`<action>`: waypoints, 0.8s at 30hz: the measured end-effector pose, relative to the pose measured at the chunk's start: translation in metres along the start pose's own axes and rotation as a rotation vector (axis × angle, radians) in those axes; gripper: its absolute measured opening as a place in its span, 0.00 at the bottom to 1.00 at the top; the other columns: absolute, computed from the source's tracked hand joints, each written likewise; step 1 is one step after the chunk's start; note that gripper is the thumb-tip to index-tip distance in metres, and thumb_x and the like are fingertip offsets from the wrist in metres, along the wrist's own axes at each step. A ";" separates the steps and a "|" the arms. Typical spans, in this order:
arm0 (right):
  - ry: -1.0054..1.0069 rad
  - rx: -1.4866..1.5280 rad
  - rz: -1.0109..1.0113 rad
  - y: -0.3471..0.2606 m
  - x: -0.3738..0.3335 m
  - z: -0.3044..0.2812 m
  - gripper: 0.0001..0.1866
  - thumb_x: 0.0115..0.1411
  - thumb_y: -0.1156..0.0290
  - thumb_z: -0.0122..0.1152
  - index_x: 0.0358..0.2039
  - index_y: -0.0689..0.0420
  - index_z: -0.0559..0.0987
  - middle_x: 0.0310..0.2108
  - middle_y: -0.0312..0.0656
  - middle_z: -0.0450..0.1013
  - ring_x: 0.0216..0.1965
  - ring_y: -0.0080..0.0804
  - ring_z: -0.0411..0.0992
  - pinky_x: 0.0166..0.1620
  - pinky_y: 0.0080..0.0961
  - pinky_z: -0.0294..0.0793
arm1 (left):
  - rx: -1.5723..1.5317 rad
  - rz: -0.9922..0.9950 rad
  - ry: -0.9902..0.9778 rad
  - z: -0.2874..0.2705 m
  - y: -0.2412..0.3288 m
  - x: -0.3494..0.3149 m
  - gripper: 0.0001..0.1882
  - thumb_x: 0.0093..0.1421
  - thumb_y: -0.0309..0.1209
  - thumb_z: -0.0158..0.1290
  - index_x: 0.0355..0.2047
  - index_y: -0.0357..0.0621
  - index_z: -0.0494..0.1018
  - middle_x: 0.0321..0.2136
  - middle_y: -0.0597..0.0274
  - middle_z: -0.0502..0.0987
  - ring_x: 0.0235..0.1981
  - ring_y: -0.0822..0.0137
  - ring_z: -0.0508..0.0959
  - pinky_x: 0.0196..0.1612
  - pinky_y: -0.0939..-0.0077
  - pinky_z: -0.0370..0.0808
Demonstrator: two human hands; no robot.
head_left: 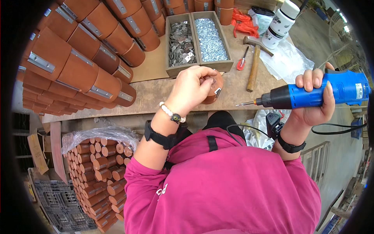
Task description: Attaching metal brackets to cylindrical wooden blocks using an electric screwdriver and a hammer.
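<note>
Head view, workbench. Left hand [191, 87] is curled over a short brown wooden cylinder [213, 90] standing near the front edge of the workbench [156, 91], just in front of the divided tray; fingers are closed around its top and upper side, thumb side toward the metal bracket [217, 92] on its flank. Right hand [311, 95] is wrapped tight around the barrel of a blue and black electric screwdriver [311, 95], held clear of the bench off its right front corner, bit [244, 103] pointing left toward the cylinder, not touching it.

Handling judgement: the cylinder looks like solid turned wood, stiff, moderately light, not fragile; the smooth finish could slip and the round body would roll if tipped, so a grip from above around the rim, pressing down, seems best. The screwdriver looks heavier at the rear; a full-hand hold on the barrel suits it, with the cord [335, 130] trailing.

Surroundings: tray compartments hold flat metal plates [181, 43] and silvery screws [210, 39]. Hammer [254, 64] and small red screwdriver [241, 60] lie right of the tray. Finished cylinders [89, 58] are stacked along the left edge.
</note>
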State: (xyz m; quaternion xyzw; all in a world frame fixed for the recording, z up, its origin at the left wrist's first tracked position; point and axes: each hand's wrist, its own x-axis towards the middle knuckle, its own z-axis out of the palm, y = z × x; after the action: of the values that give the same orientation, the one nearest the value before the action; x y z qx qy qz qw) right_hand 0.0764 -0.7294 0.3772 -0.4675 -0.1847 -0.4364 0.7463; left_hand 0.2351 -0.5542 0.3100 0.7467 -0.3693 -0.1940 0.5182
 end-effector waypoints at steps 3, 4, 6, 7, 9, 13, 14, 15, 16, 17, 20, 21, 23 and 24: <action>0.007 0.007 0.016 0.002 0.000 -0.001 0.23 0.53 0.69 0.41 0.48 0.64 0.54 0.26 0.41 0.62 0.26 0.29 0.62 0.32 0.30 0.64 | 0.214 0.189 0.125 0.007 0.000 -0.006 0.08 0.45 0.21 0.50 0.28 0.39 0.73 0.25 0.62 0.73 0.24 0.73 0.72 0.29 0.82 0.68; 0.009 0.011 0.023 0.003 0.001 -0.001 0.23 0.53 0.69 0.41 0.48 0.64 0.54 0.26 0.41 0.62 0.26 0.29 0.62 0.32 0.30 0.64 | 0.239 0.265 0.170 0.009 -0.004 -0.006 0.08 0.45 0.21 0.49 0.27 0.40 0.73 0.23 0.62 0.71 0.24 0.70 0.71 0.28 0.80 0.68; 0.006 -0.005 0.016 0.000 0.001 -0.002 0.23 0.53 0.69 0.41 0.48 0.65 0.54 0.26 0.41 0.62 0.26 0.29 0.61 0.32 0.30 0.64 | 0.321 0.354 0.252 0.018 -0.011 -0.007 0.06 0.43 0.21 0.50 0.25 0.41 0.73 0.21 0.60 0.69 0.23 0.63 0.70 0.27 0.75 0.68; 0.010 -0.004 0.022 -0.001 0.000 -0.002 0.23 0.53 0.69 0.41 0.48 0.65 0.54 0.26 0.41 0.62 0.26 0.29 0.61 0.32 0.30 0.64 | 0.321 0.347 0.250 0.020 -0.013 -0.010 0.06 0.43 0.21 0.50 0.25 0.41 0.73 0.21 0.60 0.69 0.23 0.63 0.70 0.27 0.75 0.68; -0.001 0.006 0.026 0.001 0.000 -0.004 0.23 0.53 0.69 0.41 0.48 0.65 0.54 0.26 0.41 0.62 0.26 0.29 0.61 0.32 0.31 0.64 | 0.493 0.419 0.324 0.022 -0.018 -0.012 0.05 0.43 0.24 0.52 0.24 0.42 0.73 0.21 0.61 0.69 0.24 0.62 0.70 0.29 0.73 0.67; 0.007 -0.006 0.038 0.001 -0.001 -0.008 0.23 0.53 0.69 0.41 0.48 0.64 0.55 0.26 0.41 0.62 0.27 0.29 0.61 0.33 0.31 0.64 | 0.606 0.438 0.338 0.016 -0.014 -0.018 0.06 0.42 0.27 0.54 0.24 0.43 0.73 0.20 0.63 0.69 0.25 0.62 0.69 0.30 0.72 0.65; 0.009 0.004 0.039 0.001 -0.002 -0.008 0.23 0.53 0.69 0.41 0.48 0.64 0.55 0.26 0.41 0.62 0.27 0.29 0.61 0.33 0.31 0.63 | 0.646 0.442 0.319 0.014 -0.013 -0.020 0.07 0.42 0.28 0.54 0.25 0.44 0.73 0.19 0.64 0.69 0.25 0.63 0.68 0.30 0.72 0.64; 0.011 0.013 0.040 0.001 -0.003 -0.009 0.23 0.53 0.69 0.41 0.48 0.64 0.55 0.26 0.41 0.62 0.27 0.29 0.61 0.33 0.31 0.63 | 0.686 0.447 0.299 0.013 -0.012 -0.021 0.08 0.42 0.28 0.54 0.25 0.44 0.73 0.19 0.65 0.68 0.25 0.63 0.68 0.30 0.72 0.63; 0.014 0.013 0.040 0.001 -0.003 -0.009 0.23 0.53 0.69 0.41 0.48 0.64 0.55 0.26 0.41 0.62 0.27 0.29 0.61 0.33 0.31 0.63 | 0.687 0.446 0.296 0.013 -0.013 -0.022 0.08 0.42 0.28 0.54 0.25 0.44 0.73 0.19 0.65 0.68 0.25 0.63 0.68 0.30 0.72 0.63; 0.016 0.015 0.041 0.000 -0.003 -0.009 0.22 0.53 0.69 0.41 0.48 0.64 0.55 0.26 0.41 0.62 0.27 0.29 0.61 0.34 0.31 0.63 | 0.710 0.466 0.297 0.013 -0.013 -0.023 0.07 0.42 0.28 0.54 0.25 0.45 0.73 0.18 0.65 0.68 0.24 0.63 0.67 0.30 0.72 0.63; 0.022 0.010 0.041 0.000 -0.003 -0.008 0.22 0.53 0.69 0.41 0.48 0.64 0.55 0.26 0.41 0.62 0.27 0.29 0.61 0.34 0.31 0.63 | 0.733 0.507 0.316 0.015 -0.008 -0.023 0.06 0.42 0.27 0.54 0.24 0.46 0.73 0.18 0.66 0.67 0.23 0.64 0.66 0.28 0.71 0.62; 0.021 0.004 0.043 0.000 -0.003 -0.008 0.22 0.53 0.69 0.41 0.48 0.64 0.55 0.26 0.41 0.62 0.27 0.29 0.61 0.34 0.31 0.63 | 0.733 0.527 0.339 0.017 -0.007 -0.022 0.06 0.41 0.27 0.54 0.23 0.47 0.72 0.18 0.66 0.67 0.23 0.64 0.66 0.28 0.71 0.61; 0.013 0.018 0.048 0.003 -0.004 -0.009 0.23 0.53 0.69 0.41 0.48 0.64 0.55 0.26 0.41 0.62 0.27 0.29 0.61 0.33 0.31 0.63 | 0.753 0.525 0.367 0.021 -0.007 -0.022 0.05 0.41 0.27 0.54 0.22 0.47 0.72 0.17 0.67 0.66 0.22 0.64 0.66 0.27 0.71 0.61; 0.003 0.035 0.054 0.005 -0.004 -0.010 0.23 0.53 0.69 0.41 0.48 0.65 0.55 0.26 0.41 0.62 0.27 0.29 0.61 0.33 0.31 0.63 | 0.773 0.521 0.397 0.022 -0.008 -0.023 0.05 0.41 0.28 0.55 0.21 0.48 0.72 0.17 0.67 0.65 0.22 0.64 0.66 0.27 0.71 0.60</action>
State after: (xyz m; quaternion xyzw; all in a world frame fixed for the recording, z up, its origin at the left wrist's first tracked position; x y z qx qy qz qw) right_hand 0.0771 -0.7349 0.3669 -0.4586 -0.1786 -0.4133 0.7661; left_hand 0.2084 -0.5494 0.2917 0.7894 -0.4826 0.2384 0.2951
